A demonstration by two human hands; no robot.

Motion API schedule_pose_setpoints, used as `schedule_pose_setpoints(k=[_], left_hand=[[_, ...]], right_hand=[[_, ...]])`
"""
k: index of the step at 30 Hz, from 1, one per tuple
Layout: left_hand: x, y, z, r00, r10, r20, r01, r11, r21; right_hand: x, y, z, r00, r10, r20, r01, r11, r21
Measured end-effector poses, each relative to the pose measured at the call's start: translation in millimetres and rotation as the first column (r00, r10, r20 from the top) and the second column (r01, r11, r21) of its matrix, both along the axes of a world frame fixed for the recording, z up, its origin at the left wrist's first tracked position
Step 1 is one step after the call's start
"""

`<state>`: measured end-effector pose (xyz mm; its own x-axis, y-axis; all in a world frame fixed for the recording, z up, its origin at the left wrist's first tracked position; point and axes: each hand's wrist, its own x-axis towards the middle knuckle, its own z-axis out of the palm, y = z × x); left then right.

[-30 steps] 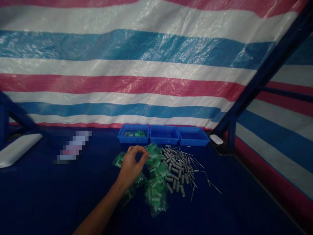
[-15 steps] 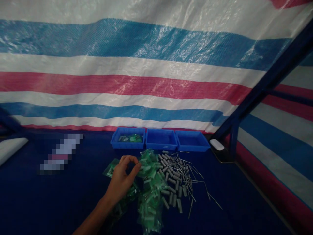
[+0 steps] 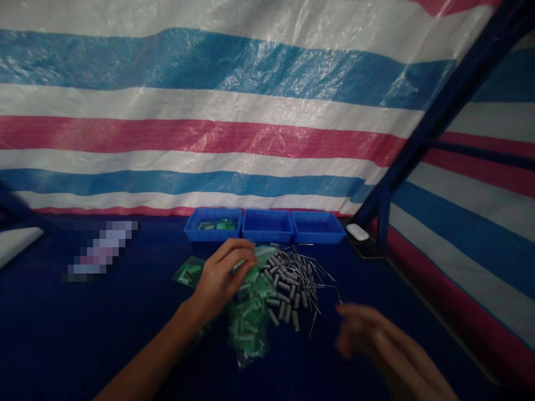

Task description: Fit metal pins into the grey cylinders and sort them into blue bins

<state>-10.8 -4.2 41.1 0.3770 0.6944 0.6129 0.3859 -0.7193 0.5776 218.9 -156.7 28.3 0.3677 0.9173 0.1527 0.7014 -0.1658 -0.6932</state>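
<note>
My left hand (image 3: pixel 228 273) is over the middle of the blue table, thumb and fingers pinched at the edge of a pale green plastic bag (image 3: pixel 264 254). Under and in front of it lies a heap of small clear green bags (image 3: pixel 249 328) with little parts inside. Another such bag (image 3: pixel 189 272) lies left of the hand. My right hand (image 3: pixel 371 340), smeared by motion, is at the lower right near the thin metal rods (image 3: pixel 307 273); whether it holds anything cannot be made out. Short grey cylinders (image 3: pixel 288 289) lie between the bags and the rods.
Three blue trays stand in a row behind the heap; the left tray (image 3: pixel 188 233) holds green bags, beside the middle tray (image 3: pixel 267 236) and right tray (image 3: pixel 320 238). A white rounded object (image 3: pixel 358 231) sits on a dark flat one. Striped sheeting (image 3: pixel 200 136) hangs behind.
My right hand has come into view from the lower right. The left hand has shifted slightly right and up, to the top of the green heap. The whole view has tilted slightly.
</note>
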Motion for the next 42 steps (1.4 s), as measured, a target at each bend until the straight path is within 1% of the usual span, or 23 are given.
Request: schedule_pose_setpoints(k=[1, 2, 3, 4, 5, 7, 9, 10, 12, 14, 16, 18, 20, 22, 25, 28, 30, 32, 35, 37, 39, 40, 42], left_hand=[[4.2, -2.0, 2.7, 1.0, -0.022, -0.022, 0.023, 0.998, 0.059], [7.4, -4.2, 4.1, 0.998, -0.05, -0.042, 0.054, 0.993, 0.106], [9.3, -6.4, 4.0, 0.995, -0.084, -0.061, 0.092, 0.986, 0.142], [9.9, -8.4, 2.8, 0.99, -0.115, -0.08, 0.127, 0.978, 0.166], [9.0, -9.9, 0.4, 0.986, -0.134, -0.097, 0.15, 0.973, 0.177], [4.2, -11.4, -5.5, 0.985, -0.124, -0.117, 0.143, 0.975, 0.171], [-1.5, -11.3, -10.3, 0.99, -0.073, -0.122, 0.092, 0.984, 0.154], [-3.4, -11.1, -11.7, 0.991, -0.051, -0.122, 0.068, 0.988, 0.141], [-3.5, -10.8, -12.9, 0.993, -0.05, -0.105, 0.059, 0.995, 0.087], [1.4, -11.1, -14.3, 0.995, -0.093, -0.049, 0.091, 0.995, -0.047], [9.1, -11.4, -17.8, 0.988, -0.129, 0.079, 0.145, 0.959, -0.245], [16.5, -11.0, -23.2, 0.966, -0.104, 0.236, 0.198, 0.885, -0.422], [21.0, -10.0, -28.2, 0.935, -0.05, 0.352, 0.235, 0.829, -0.507], [21.8, -9.5, -30.5, 0.912, -0.013, 0.41, 0.239, 0.828, -0.506], [18.9, -11.6, -29.1, 0.912, -0.017, 0.411, 0.182, 0.913, -0.366], [15.8, -15.3, -27.0, 0.974, -0.058, 0.219, 0.091, 0.986, -0.143], [14.7, -16.6, -27.4, 0.997, -0.04, 0.061, 0.041, 0.999, -0.018], [13.6, -16.5, -29.0, 1.0, 0.007, -0.019, -0.006, 0.997, 0.082], [11.6, -15.5, -30.7, 0.996, 0.077, -0.036, -0.069, 0.982, 0.174], [11.1, -15.9, -30.1, 0.996, 0.087, -0.027, -0.082, 0.985, 0.152], [12.4, -17.1, -28.3, 0.997, 0.07, 0.011, -0.071, 0.996, 0.052], [13.8, -17.9, -27.2, 0.997, 0.059, 0.048, -0.058, 0.998, -0.016], [17.1, -19.3, -25.3, 0.987, 0.045, 0.153, -0.018, 0.985, -0.174]], right_hand=[[-6.3, 24.7, 5.5, 0.93, 0.163, -0.331, -0.173, 0.985, -0.001], [-13.5, 50.1, 10.7, 0.776, 0.225, -0.589, -0.247, 0.968, 0.044], [-21.5, 74.0, 15.2, 0.62, 0.261, -0.74, -0.304, 0.949, 0.08], [-30.1, 94.6, 18.6, 0.504, 0.291, -0.813, -0.353, 0.929, 0.114], [-38.7, 110.7, 20.7, 0.436, 0.323, -0.84, -0.363, 0.917, 0.165], [-53.2, 128.0, 20.0, 0.373, 0.394, -0.84, -0.361, 0.896, 0.26], [-60.3, 129.4, 13.1, 0.398, 0.455, -0.797, -0.325, 0.882, 0.342], [-60.6, 126.8, 8.1, 0.439, 0.479, -0.76, -0.299, 0.876, 0.379], [-56.6, 119.8, -2.3, 0.566, 0.514, -0.645, -0.245, 0.852, 0.463], [-50.0, 114.6, -10.3, 0.699, 0.542, -0.466, -0.245, 0.794, 0.557], [-45.1, 112.8, -14.8, 0.791, 0.571, -0.22, -0.328, 0.7, 0.634], [-43.9, 113.4, -16.7, 0.832, 0.553, 0.04, -0.437, 0.61, 0.661], [-45.7, 114.7, -18.2, 0.851, 0.477, 0.221, -0.492, 0.577, 0.652], [-47.9, 115.6, -19.9, 0.87, 0.404, 0.283, -0.485, 0.596, 0.64], [-46.3, 115.8, -20.8, 0.875, 0.425, 0.232, -0.476, 0.664, 0.576], [-38.8, 115.1, -17.3, 0.812, 0.582, 0.046, -0.53, 0.701, 0.477], [-34.7, 114.4, -13.6, 0.722, 0.684, -0.108, -0.579, 0.681, 0.448], [-34.1, 114.1, -10.9, 0.621, 0.736, -0.269, -0.599, 0.667, 0.443], [-39.0, 114.6, -10.5, 0.533, 0.693, -0.486, -0.565, 0.719, 0.405], [-42.2, 115.2, -11.6, 0.507, 0.651, -0.564, -0.56, 0.747, 0.358], [-42.6, 116.1, -12.3, 0.493, 0.626, -0.604, -0.556, 0.761, 0.335], [-41.4, 116.8, -12.2, 0.498, 0.618, -0.608, -0.538, 0.77, 0.342], [-36.6, 119.0, -10.7, 0.56, 0.607, -0.564, -0.472, 0.793, 0.386]])
